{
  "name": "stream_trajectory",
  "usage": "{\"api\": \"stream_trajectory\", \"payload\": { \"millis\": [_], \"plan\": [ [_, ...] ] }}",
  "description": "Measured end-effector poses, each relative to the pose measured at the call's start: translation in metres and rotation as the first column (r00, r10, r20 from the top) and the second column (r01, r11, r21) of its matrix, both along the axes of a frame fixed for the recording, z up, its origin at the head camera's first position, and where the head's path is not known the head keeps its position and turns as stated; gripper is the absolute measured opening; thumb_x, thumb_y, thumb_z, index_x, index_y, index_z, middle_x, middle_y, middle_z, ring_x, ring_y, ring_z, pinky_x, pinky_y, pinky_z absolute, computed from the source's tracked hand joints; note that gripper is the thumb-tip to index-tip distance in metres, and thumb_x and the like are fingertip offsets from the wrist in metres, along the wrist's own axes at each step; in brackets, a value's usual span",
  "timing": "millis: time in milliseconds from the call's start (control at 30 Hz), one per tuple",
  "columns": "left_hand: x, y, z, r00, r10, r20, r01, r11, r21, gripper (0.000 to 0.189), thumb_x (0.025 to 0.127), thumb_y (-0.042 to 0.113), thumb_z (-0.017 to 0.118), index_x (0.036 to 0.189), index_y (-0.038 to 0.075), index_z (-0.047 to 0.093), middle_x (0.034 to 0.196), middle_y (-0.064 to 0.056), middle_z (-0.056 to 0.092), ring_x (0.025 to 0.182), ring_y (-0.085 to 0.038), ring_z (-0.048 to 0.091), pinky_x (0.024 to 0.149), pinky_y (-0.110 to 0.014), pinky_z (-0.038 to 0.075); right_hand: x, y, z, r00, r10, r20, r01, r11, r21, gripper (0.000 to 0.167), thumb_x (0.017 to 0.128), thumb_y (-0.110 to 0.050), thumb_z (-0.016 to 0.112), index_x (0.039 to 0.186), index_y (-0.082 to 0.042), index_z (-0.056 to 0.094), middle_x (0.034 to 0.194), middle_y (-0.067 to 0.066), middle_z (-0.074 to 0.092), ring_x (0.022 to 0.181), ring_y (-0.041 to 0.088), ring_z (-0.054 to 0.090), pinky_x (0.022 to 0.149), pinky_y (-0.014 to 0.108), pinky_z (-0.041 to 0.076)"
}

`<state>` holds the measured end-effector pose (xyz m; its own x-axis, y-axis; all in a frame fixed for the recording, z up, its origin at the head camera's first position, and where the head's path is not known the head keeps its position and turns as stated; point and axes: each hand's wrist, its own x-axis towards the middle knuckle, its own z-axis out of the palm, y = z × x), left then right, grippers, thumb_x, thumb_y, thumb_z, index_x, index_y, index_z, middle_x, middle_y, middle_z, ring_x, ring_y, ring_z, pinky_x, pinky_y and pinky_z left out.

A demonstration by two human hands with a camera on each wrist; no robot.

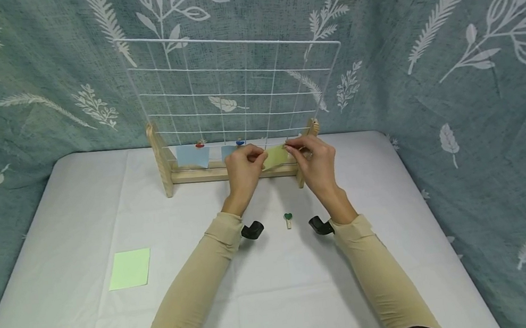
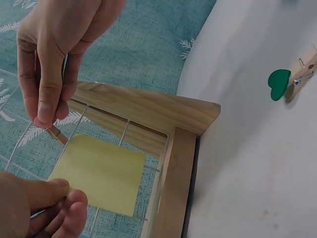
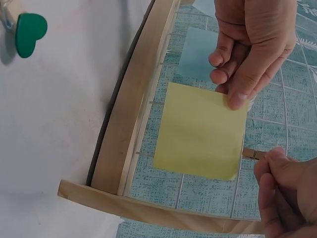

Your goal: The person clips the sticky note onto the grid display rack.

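L hand [image 1: 242, 162] pinches yellow sticky note [image 3: 200, 131] against wire grid [image 1: 236, 89], R hand [image 1: 312, 156] pinches small wooden clip [image 3: 253, 153]; risk: note slips or creases if clip misses wire.

You hold a square yellow note [image 1: 275, 157] flat against the grid's lower wires; a small wooden peg [image 3: 252, 153] touches its edge.

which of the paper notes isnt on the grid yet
The light green note, lying flat on the table at the left, near neither hand; the others hang on the wire grid.
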<state>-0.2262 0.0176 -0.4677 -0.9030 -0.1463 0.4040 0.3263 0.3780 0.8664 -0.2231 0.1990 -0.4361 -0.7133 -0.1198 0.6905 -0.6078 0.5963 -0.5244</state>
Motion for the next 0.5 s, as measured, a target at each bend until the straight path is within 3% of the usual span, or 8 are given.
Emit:
{"api": "stream_trajectory", "payload": {
  "millis": [500],
  "plan": [
    [-0.0016,0.0047,0.0053,0.998,0.061,-0.008,-0.062,0.998,-0.03,0.007,0.091,0.007,0.083,0.091,0.001,0.081,0.078,-0.013,0.078,0.056,-0.019,0.072,0.056,-0.03,0.058,-0.0065,-0.0098,-0.0007,0.999,0.001,-0.037,0.0,1.0,0.02,0.007,0.09,-0.001,0.08,0.097,0.0,0.081,0.093,0.014,0.078,0.074,0.026,0.075,0.068,0.038,0.063]
  ]
}}
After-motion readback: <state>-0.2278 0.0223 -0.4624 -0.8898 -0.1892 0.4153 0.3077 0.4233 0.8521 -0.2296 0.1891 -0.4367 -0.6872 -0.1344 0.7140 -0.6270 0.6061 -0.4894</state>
